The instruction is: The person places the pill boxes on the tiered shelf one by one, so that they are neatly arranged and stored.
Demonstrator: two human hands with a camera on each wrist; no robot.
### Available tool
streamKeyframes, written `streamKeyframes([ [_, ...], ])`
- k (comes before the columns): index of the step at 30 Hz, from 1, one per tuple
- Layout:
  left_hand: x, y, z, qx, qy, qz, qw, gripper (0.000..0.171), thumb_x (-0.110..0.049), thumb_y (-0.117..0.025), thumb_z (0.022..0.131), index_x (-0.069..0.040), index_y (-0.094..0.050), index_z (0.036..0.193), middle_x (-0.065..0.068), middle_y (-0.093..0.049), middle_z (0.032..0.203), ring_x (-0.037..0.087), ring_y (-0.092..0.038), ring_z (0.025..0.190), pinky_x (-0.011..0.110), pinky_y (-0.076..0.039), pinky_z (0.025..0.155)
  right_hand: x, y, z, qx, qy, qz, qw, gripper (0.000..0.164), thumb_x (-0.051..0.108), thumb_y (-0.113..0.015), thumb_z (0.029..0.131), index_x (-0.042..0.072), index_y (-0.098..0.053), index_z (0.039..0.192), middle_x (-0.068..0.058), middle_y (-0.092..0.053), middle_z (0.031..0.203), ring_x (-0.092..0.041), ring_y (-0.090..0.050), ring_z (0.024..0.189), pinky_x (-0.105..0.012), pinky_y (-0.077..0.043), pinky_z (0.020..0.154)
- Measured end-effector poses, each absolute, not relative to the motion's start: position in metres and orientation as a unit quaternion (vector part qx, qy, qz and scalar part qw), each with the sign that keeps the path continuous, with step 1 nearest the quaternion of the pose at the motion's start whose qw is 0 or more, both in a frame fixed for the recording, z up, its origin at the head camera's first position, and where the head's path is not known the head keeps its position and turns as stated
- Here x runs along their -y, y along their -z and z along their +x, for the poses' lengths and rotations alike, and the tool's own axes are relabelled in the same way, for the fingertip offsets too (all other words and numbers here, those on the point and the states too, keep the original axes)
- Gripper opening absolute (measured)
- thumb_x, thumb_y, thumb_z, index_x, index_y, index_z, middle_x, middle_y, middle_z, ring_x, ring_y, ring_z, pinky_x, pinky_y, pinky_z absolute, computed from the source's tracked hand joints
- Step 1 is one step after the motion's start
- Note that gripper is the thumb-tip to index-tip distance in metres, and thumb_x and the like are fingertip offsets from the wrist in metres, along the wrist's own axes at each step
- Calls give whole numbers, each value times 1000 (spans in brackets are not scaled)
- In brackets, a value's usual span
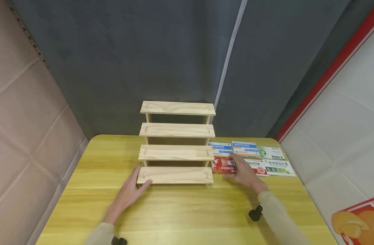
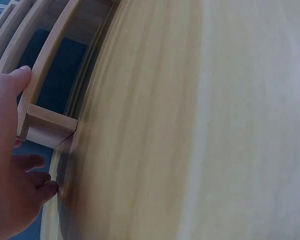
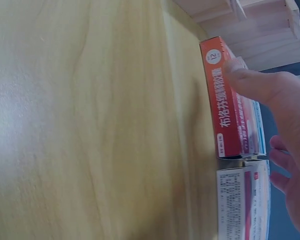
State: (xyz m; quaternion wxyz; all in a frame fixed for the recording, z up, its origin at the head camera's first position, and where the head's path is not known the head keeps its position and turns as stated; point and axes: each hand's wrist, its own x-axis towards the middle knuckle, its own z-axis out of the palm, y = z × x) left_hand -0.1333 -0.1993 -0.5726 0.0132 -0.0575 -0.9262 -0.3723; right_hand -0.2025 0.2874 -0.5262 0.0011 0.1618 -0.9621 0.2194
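Note:
A pale wooden stepped rack (image 1: 176, 153) stands on the table, its boards rising toward the back. My left hand (image 1: 128, 192) holds the left end of its lowest board (image 1: 175, 175), thumb over the front and fingers along the side. In the left wrist view, the left hand's thumb (image 2: 21, 79) lies against a board. My right hand (image 1: 245, 172) reaches over a red medicine box (image 1: 222, 165) lying right of the rack. Thumb and fingers are spread across the box. In the right wrist view, the thumb (image 3: 247, 80) overlaps the red box (image 3: 222, 100); the index finger is hidden.
Behind the red box lie two blue-and-white medicine boxes (image 1: 245, 149). A white box with red print (image 1: 259, 168) and two green-and-white boxes (image 1: 279, 167) lie to its right. The yellow wooden table (image 1: 181, 211) meets a dark panel (image 1: 128, 68) at the back and pale side walls (image 1: 30, 136).

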Motion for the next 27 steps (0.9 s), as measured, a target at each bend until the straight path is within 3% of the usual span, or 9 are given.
streamKeyframes([
  [4,198,574,-133,923,381,-54,17,89,-61,-56,97,-27,-9,164,16,-18,169,50,-27,149,74,-28,114,-287,531,-201,966,-211,152,-6,106,42,-87,78,2,-28,158,-24,-35,160,-47,-35,145,-67,-32,118],
  [27,196,578,-133,892,451,-28,5,88,-58,-62,95,-25,-16,163,18,-23,167,50,-28,149,74,-29,114,-288,544,-194,967,-196,163,-3,96,32,-82,86,3,-27,159,-24,-29,164,-48,-34,147,-65,-32,119],
])
